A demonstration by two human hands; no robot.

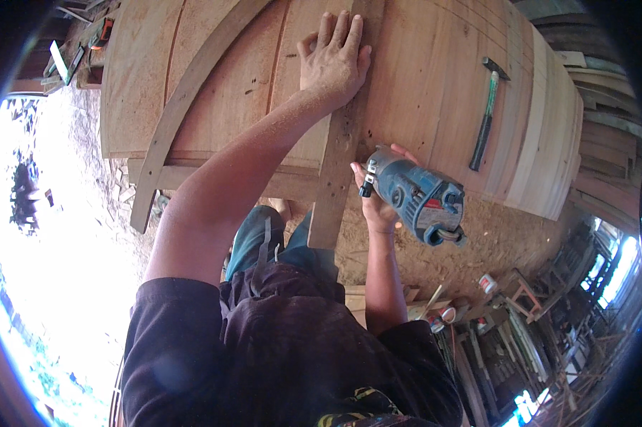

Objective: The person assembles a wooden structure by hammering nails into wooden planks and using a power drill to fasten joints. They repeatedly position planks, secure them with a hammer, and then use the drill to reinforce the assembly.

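Note:
My left hand (333, 67) lies with its fingers stretched out over the wooden panel (428, 71), its thumb side on a straight wooden strip (346, 128). Sawdust clings to that hand and forearm. In my right hand (379, 212) is a blue power tool that looks like a trim router (417, 196), its body tilted at the panel's near edge beside the strip. My fingers wrap round its lower end, and its bit is hidden. A curved wooden piece (182, 99) lies across the panel's left part.
A hammer (489, 117) with a green and black handle rests on the panel's right side. Stacked boards (606, 121) stand beyond it. Timber offcuts (527, 341) and a small wooden stool-like frame (531, 299) are at the lower right. Dirt floor (499, 242) shows below the panel.

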